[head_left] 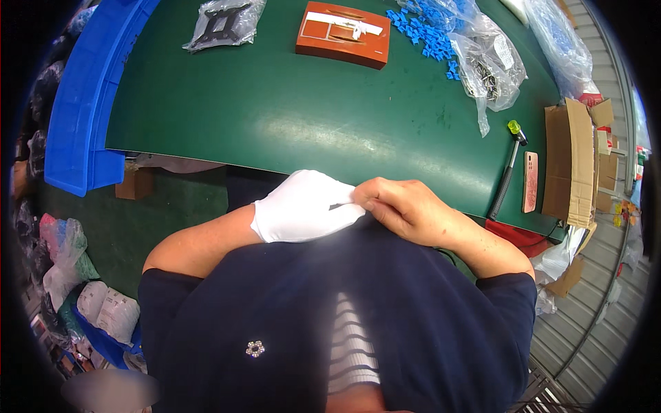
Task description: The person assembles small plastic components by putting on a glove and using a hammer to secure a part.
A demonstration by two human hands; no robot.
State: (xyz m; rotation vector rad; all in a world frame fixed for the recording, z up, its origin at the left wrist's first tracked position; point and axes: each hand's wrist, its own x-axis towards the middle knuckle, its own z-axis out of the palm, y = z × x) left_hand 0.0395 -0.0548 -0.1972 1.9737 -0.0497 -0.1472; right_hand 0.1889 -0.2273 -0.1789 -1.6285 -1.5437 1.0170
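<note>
My left hand (303, 210) wears a white glove (292, 217) and is held close in front of my chest, at the table's near edge. Its fingers stretch to the right, with a small dark gap between the thumb and the other fingers. From the right, my bare right hand (406, 206) meets the gloved fingertips, its thumb and bent forefinger pinched on the end of the glove. The right fingers partly cover the gloved tips, so any small thing between them is hidden.
On the green table (289, 103) are an orange-brown box (343, 48), a bagged black part (224, 26), blue plastic pieces (430, 38), a bag of metal parts (490, 76), a hammer (508, 168) and a phone (529, 182). A blue bin (82, 124) stands left, a carton (568, 162) right.
</note>
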